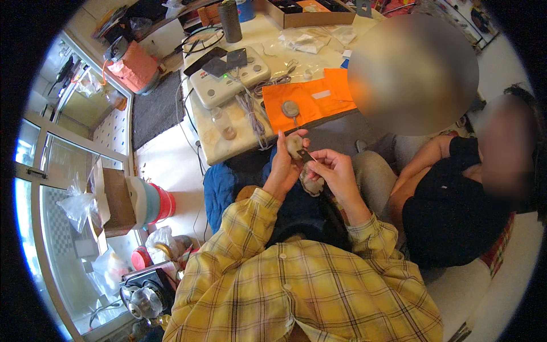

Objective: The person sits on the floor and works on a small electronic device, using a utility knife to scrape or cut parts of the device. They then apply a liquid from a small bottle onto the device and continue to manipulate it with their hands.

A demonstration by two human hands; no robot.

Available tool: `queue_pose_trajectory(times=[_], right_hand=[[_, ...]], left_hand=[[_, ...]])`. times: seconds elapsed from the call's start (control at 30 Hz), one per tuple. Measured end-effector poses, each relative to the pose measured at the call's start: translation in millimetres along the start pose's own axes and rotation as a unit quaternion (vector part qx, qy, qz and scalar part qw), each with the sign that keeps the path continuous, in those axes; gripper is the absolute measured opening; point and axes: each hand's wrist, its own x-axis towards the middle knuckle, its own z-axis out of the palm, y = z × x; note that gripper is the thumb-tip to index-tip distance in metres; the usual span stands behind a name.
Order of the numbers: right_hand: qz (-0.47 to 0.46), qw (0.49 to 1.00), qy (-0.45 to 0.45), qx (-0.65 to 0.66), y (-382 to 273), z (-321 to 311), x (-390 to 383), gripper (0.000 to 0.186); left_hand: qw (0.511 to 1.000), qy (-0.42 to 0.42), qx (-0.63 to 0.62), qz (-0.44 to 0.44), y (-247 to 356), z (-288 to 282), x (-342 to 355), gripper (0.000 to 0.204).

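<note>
Glossy cream tabletop [219, 150]; a flat bright-orange cloth [310, 105] is laid on it, bearing a round grey disc [290, 108]. To the left, a clear cylindrical jar [223, 126] and a bundled grey cable [249, 114] are noted; farther, a boxy off-white plastic unit [228, 86]. A pale, rounded, uneven piece [294, 146] is held just off the near table edge; material not determinable. A small dark flat strip [306, 155] is set against it. The piece is gripped by the left hand [281, 169], fingers curled around it. The strip is pinched between right hand [337, 175] thumb and forefinger, nearly closed.
</note>
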Motion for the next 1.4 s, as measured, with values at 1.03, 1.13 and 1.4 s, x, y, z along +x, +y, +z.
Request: queue_pose_trajectory(times=[1.03, 1.13, 1.4], right_hand=[[-0.041, 0.998, 0.051, -0.024, 28.7, 1.9, 34.9, 0.010], [-0.094, 0.988, 0.067, -0.103, 46.7, 2.5, 45.9, 0.012], [0.008, 0.995, 0.031, -0.096, 0.2, -11.3, 8.1, 0.013]], left_hand=[[0.922, 0.040, 0.352, 0.157, -18.2, 2.7, -2.3, 0.037], [0.931, 0.069, 0.329, 0.145, -15.2, -7.8, 4.5, 0.041], [0.996, -0.014, 0.080, 0.022, -9.9, 4.4, -3.8, 0.039]])
